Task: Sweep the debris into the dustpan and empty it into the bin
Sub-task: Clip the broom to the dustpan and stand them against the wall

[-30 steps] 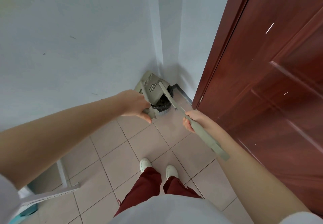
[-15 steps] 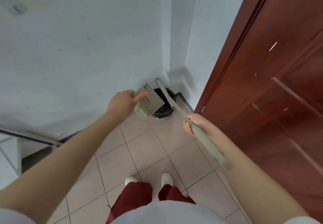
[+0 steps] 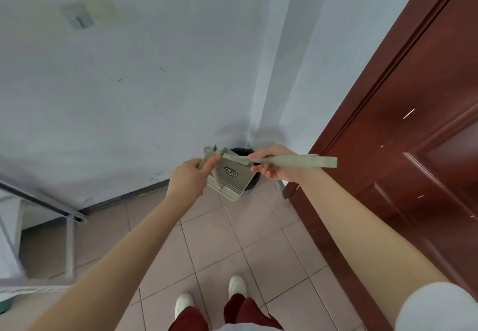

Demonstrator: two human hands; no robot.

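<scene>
We held both arms out ahead, bare to the short white sleeves. Our left hand (image 3: pixel 186 180) was curled closed in a grip, index finger extended. Our right hand (image 3: pixel 274 165) was closed too, palm down, wrist bent inward toward the left.

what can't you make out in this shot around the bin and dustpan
- Bin contents, head view: the dustpan covers most of the opening.
- Debris: none discernible; the pan's inside faces away.
- Brush bristles: blurred, partly behind the right hand.
- Pan handle: wrapped by the left hand.
</scene>
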